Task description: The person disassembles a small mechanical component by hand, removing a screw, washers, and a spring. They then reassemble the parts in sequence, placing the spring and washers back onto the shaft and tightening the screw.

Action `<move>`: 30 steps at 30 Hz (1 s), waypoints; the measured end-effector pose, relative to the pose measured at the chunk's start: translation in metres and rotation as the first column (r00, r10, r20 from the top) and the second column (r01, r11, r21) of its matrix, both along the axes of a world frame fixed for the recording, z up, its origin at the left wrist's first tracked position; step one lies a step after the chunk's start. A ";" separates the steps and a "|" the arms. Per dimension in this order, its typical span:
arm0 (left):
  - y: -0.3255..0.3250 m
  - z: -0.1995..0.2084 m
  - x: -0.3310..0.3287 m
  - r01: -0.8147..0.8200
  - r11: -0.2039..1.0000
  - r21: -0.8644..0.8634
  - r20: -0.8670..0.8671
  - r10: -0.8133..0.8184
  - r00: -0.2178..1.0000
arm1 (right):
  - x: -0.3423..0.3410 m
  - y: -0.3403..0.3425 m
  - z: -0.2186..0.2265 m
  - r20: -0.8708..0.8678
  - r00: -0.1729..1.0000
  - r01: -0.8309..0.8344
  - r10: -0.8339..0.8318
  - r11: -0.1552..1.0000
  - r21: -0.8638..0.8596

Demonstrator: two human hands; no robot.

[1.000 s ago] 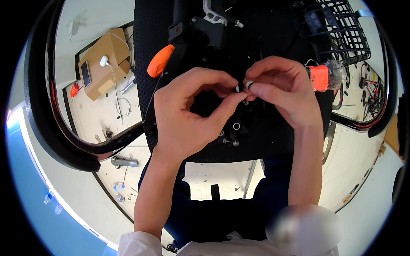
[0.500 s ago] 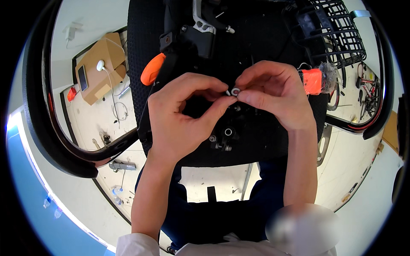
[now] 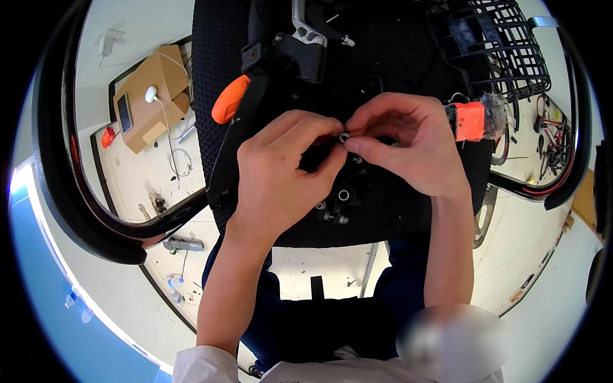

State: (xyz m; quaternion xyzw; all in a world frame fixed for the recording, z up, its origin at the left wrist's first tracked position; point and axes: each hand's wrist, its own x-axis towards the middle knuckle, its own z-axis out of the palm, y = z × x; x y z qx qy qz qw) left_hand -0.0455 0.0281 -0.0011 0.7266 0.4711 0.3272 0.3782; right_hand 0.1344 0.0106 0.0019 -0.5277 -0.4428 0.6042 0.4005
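Note:
In front of me, over a black textured surface (image 3: pixel 408 217), both hands meet fingertip to fingertip at a small silver metal ring (image 3: pixel 344 137), perhaps a washer. My right hand (image 3: pixel 412 143) pinches the ring between thumb and index finger. My left hand (image 3: pixel 284 169) is closed in a pinch against its other side; whatever its fingertips hold is mostly hidden. Just below lies a small black part with a round metal collar (image 3: pixel 343 195) and silver bolts (image 3: pixel 337 218). A brake lever with a silver arm (image 3: pixel 308 38) lies farther off.
At the left of the surface is an orange rounded piece (image 3: pixel 230 100). On the right sit a plastic-wrapped orange block (image 3: pixel 470 121) and a black wire basket (image 3: pixel 504 54). Black curved rails (image 3: pixel 89 220) flank the surface. A cardboard box (image 3: pixel 150 105) stands on the floor.
My left hand has shifted right and the right hand slightly left, closing the small gap between their fingertips. The ring has turned and now sits between both hands.

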 end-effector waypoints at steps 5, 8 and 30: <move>0.001 -0.003 -0.005 0.022 0.998 0.060 0.080 -0.027 0.996 | 0.002 0.000 0.006 -0.085 0.996 0.016 -0.024 0.995 -0.097; 0.002 -0.004 -0.006 0.028 0.999 0.037 0.143 -0.033 0.989 | 0.005 0.000 0.005 -0.128 0.991 0.023 -0.038 0.993 -0.112; 0.003 0.003 -0.009 0.010 0.996 -0.085 0.195 0.007 0.981 | -0.001 -0.002 0.002 -0.324 0.940 0.074 -0.110 0.990 -0.120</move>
